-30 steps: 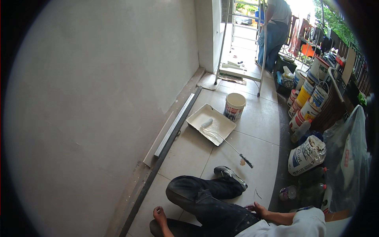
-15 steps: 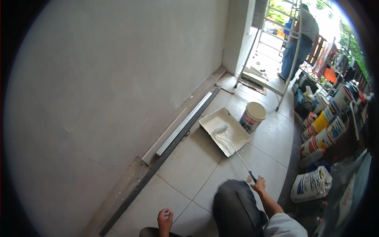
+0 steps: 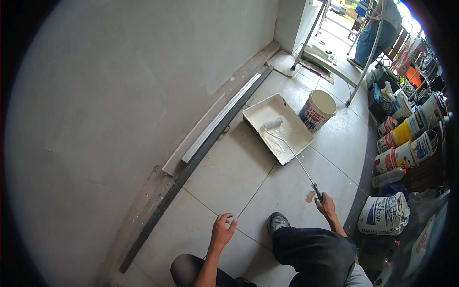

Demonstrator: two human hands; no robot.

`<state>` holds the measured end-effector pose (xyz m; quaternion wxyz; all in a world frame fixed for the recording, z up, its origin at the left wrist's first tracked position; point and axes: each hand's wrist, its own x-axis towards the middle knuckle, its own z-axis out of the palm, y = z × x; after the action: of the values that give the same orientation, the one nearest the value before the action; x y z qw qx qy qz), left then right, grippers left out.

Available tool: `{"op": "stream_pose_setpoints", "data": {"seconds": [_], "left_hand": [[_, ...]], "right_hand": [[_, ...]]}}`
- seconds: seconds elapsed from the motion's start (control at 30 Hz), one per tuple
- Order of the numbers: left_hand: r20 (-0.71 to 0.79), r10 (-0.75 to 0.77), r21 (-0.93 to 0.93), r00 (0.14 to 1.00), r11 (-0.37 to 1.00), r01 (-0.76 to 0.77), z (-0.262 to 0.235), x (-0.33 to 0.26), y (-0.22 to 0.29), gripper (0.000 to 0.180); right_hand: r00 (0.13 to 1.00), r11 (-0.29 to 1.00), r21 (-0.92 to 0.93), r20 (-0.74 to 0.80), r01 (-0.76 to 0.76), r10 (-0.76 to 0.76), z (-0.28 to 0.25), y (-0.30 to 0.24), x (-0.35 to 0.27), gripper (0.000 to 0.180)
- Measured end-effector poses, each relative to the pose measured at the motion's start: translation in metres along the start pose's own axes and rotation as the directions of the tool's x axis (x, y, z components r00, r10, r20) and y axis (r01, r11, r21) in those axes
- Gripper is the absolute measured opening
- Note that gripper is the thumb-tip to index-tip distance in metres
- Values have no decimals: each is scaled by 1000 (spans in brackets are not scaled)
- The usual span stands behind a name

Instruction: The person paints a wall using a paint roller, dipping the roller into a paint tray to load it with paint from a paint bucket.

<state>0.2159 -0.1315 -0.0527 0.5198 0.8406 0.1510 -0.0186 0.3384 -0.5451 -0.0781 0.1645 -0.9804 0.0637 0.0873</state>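
Observation:
My right hand (image 3: 326, 206) is closed around the dark handle of a paint roller (image 3: 302, 166). The roller's thin metal frame slants away to its pale sleeve, which rests in a white-coated paint tray (image 3: 266, 105) on the tiled floor. Wet white paint shines inside the tray. Above the floor left of my knee hovers my left hand (image 3: 223, 229), fingers loosely bent and thumb apart, holding nothing. Just beyond the tray's right side stands a paint bucket (image 3: 318, 111) with a smeared label.
Long metal strips (image 3: 222, 115) and a dark bar (image 3: 162, 208) lie along the grey wall (image 3: 124, 100). A stepladder (image 3: 370, 67) and another person (image 3: 373, 40) are at the far doorway. Several paint containers (image 3: 404, 129) and a white sack (image 3: 384, 214) line the right side.
My left hand has moved forward and right, its fingers loosening. My view has tilted down, and my shoe now shows. The right hand still holds the roller; its sleeve stays in the tray.

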Motion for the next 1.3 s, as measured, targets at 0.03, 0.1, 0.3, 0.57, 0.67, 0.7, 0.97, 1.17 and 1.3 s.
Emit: {"op": "stream_pose_setpoints", "data": {"seconds": [0.03,0.1,0.3,0.57,0.67,0.7,0.97,1.17,1.3], "left_hand": [[8,7,-8,1000,1000,-6,8,4,1,27],[43,7,-8,999,1000,-6,22,13,-5,27],[86,15,-36,996,999,-12,30,14,4,29],[91,-32,20,995,999,30,28,15,-8,29],[98,-57,8,994,998,57,33,17,-12,29],[99,-47,30,994,999,44,33,17,-14,28],[112,-56,73,992,996,48,31,16,-27,27],[94,-56,51,994,997,52,27,14,-29,27],[89,-60,72,994,996,54,23,11,-21,26]], "right_hand": [[1000,1000,-7,-8,-8,8,-11,-1,0,28],[995,996,-76,-82,48,-54,-21,-10,-1,29],[1000,988,-153,-17,13,-16,-47,-7,-29,29],[988,951,-285,-126,-121,88,-98,23,-64,31],[985,945,-317,-170,-80,27,-102,10,-53,34],[984,943,-324,-177,-81,24,-102,0,-45,34],[983,979,-193,-179,-68,33,-69,-60,34,35],[980,950,-313,-193,-9,-55,-63,-66,52,32],[980,950,-311,-178,33,-92,-63,-57,41,31]]}}
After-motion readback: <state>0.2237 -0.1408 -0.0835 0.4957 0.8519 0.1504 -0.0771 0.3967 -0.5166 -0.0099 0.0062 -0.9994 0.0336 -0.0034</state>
